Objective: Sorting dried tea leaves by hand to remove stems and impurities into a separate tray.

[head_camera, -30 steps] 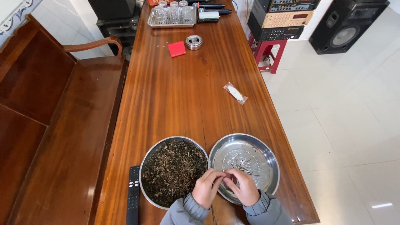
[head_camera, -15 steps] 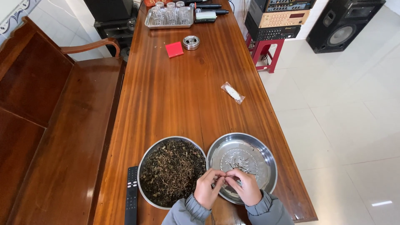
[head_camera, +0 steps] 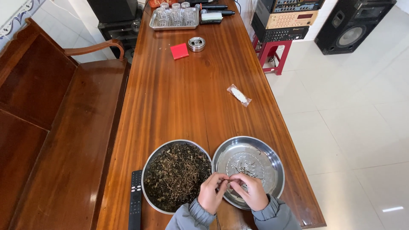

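Note:
Two round metal dishes sit side by side at the near end of a long wooden table [head_camera: 187, 102]. The left dish [head_camera: 150, 164] is heaped with dark dried leaves and thin stems [head_camera: 177, 174]. The right dish [head_camera: 272, 159] is shiny and holds almost nothing. My left hand [head_camera: 211, 194] and my right hand [head_camera: 252, 191] meet over the near rim between the dishes, fingertips pinched together on a thin dried stem [head_camera: 229, 182]. Both wrists wear grey sleeves.
A black remote control [head_camera: 136, 200] lies left of the full dish. Mid-table lies a small clear packet [head_camera: 239, 94]. Farther off are a red card [head_camera: 179, 51], a round metal ashtray [head_camera: 196, 44] and a tray of glasses [head_camera: 174, 17]. A wooden bench [head_camera: 64, 127] stands left; speakers right.
Both hands stay together over the dishes, their fingers working slightly on the stem. The dishes and the other things on the table have not moved.

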